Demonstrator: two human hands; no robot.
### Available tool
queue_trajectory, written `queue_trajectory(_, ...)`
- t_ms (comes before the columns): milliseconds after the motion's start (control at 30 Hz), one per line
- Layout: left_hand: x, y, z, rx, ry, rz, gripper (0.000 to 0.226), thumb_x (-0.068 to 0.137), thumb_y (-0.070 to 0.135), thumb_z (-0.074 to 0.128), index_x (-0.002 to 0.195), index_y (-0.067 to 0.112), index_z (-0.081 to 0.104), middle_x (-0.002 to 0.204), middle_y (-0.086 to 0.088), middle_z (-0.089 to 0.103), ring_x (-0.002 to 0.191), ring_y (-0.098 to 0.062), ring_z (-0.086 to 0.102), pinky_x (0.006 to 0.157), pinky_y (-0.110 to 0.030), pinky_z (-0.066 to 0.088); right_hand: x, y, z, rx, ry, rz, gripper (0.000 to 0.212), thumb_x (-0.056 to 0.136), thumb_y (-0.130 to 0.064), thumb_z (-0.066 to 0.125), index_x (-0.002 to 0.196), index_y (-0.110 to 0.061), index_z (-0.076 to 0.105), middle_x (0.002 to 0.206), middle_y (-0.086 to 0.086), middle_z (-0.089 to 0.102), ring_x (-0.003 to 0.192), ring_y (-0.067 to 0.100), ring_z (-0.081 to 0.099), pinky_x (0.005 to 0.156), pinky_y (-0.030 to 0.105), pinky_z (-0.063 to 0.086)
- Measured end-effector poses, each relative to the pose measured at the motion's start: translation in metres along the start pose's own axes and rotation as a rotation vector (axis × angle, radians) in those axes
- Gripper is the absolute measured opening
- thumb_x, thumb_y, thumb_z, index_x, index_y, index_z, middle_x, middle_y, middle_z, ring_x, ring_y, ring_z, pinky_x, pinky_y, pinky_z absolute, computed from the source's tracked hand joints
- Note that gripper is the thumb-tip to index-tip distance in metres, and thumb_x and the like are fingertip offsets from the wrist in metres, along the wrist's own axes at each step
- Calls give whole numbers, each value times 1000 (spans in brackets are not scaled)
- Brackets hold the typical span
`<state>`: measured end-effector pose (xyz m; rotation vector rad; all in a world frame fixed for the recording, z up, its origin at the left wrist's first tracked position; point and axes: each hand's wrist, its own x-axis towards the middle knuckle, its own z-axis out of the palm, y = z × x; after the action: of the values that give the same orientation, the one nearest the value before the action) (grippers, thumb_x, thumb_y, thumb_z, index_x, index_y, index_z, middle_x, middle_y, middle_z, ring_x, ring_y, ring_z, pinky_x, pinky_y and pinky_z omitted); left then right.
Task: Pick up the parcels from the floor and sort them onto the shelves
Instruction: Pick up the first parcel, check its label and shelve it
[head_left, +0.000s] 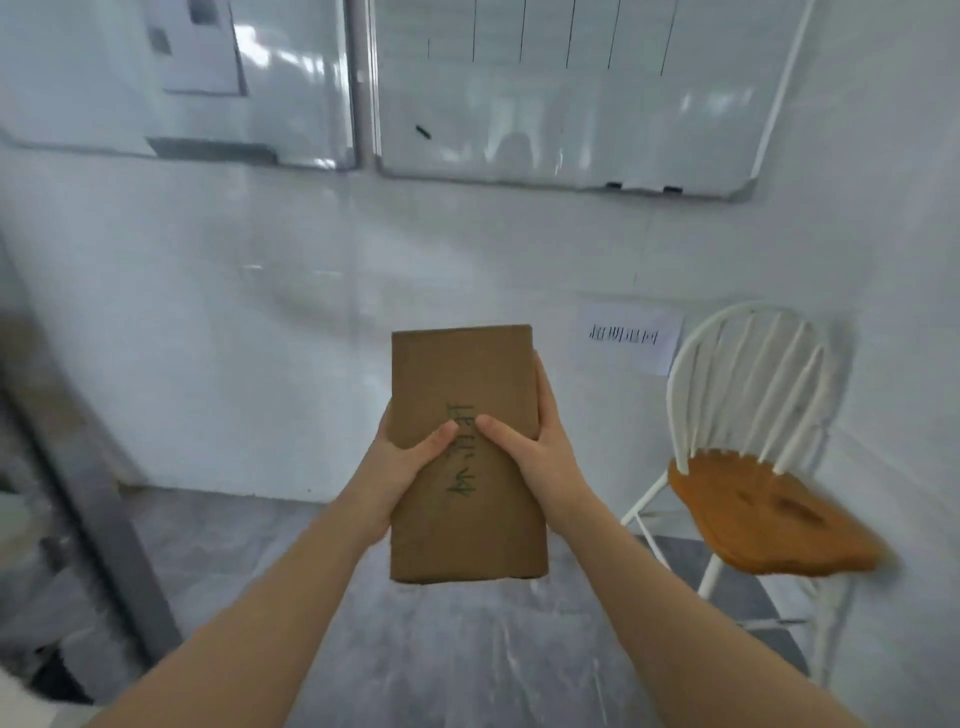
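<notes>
A brown cardboard parcel (462, 374) with dark handwriting on its top face is held in mid-air in front of me, above the grey floor. My left hand (402, 467) grips its left edge with the thumb lying over the top. My right hand (535, 447) clasps the right edge, fingers along the side and thumb on the top. Both thumbs nearly meet over the writing. No shelf surface is clearly in view.
A white spindle-back chair (748, 384) with an orange wooden seat stands at the right against the white wall. Two whiteboards (571, 104) hang above. A paper label (628, 338) is stuck on the wall. A grey metal upright (88, 478) runs along the left edge.
</notes>
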<state>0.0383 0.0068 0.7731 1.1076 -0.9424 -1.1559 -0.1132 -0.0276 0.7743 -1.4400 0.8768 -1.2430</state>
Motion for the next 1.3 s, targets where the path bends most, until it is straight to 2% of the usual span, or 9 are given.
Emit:
queue_trajectory(233, -29, 237, 63, 265, 207, 458, 70, 64, 37, 82, 126, 23, 51, 119, 3, 57, 101, -14, 60, 87, -32, 52, 23, -246, 6, 34, 49, -282, 83, 83, -21, 70, 143, -54, 23, 139, -10, 52, 116, 12, 60, 100, 43, 51)
queue_trajectory(367, -56, 303, 98, 378, 351, 672, 67, 74, 36, 75, 132, 20, 46, 116, 5, 44, 101, -9, 48, 89, -23, 40, 20, -323, 4, 66, 49, -372, 76, 84, -26, 67, 140, -56, 25, 143, -9, 48, 122, 14, 56, 102, 44, 49)
queue_trajectory(467, -71, 326, 121, 521, 364, 782, 76, 82, 39, 64, 145, 17, 27, 136, -5, 43, 119, -19, 47, 104, -38, 38, 14, -355, -4, 61, 75, -448, 75, 85, -30, 65, 142, -53, 23, 147, -8, 44, 126, 18, 54, 103, 46, 47)
queue_trajectory(600, -85, 337, 152, 857, 355, 645, 131, 63, 61, 71, 149, 12, -15, 158, -13, 6, 141, -33, 19, 111, -51, 24, 7, -382, -11, -62, 144, -537, 71, 83, -45, 56, 145, -50, 20, 153, -9, 34, 136, 14, 42, 111, 45, 39)
queue_trajectory(700, -88, 342, 168, 858, 349, 592, 139, 56, 65, 72, 148, 18, -21, 158, -13, -5, 143, -33, 11, 113, -53, 22, 1, -396, -16, -124, 153, -541, 60, 77, -59, 46, 130, -71, 21, 153, -18, 28, 139, 12, 35, 114, 45, 33)
queue_trajectory(800, -90, 347, 180, 842, 333, 548, 140, 54, 65, 74, 146, 26, -24, 158, -12, -9, 145, -31, 5, 115, -54, 18, -1, -403, -27, -111, 134, -534, 64, 80, -58, 42, 139, -59, 17, 138, -27, 28, 136, 8, 34, 116, 44, 30)
queue_trajectory(1000, -86, 355, 193, 674, 275, 501, 140, 53, 61, 77, 146, 29, -22, 156, -11, -1, 144, -31, 8, 116, -52, 18, -4, -408, -34, -210, 121, -489, 64, 62, -92, 29, 122, -80, 14, 161, -16, 7, 149, 10, 6, 120, 51, 11)
queue_trajectory(1133, -88, 361, 194, 613, 244, 491, 138, 47, 63, 76, 148, 34, -13, 154, -10, 9, 141, -32, 20, 113, -54, 25, -9, -413, -42, -346, 122, -506, 68, 82, -69, 25, 146, -53, 8, 163, -11, -1, 150, 13, -6, 120, 52, 3)
queue_trajectory(1300, -96, 362, 164, 201, -22, 503, 123, 41, 54, 77, 147, 35, 19, 145, -2, 41, 126, -25, 47, 104, -45, 41, -19, -406, -71, -558, 253, -505, 86, 75, -66, 49, 150, -39, 14, 160, -11, 20, 147, 15, 20, 119, 49, 18)
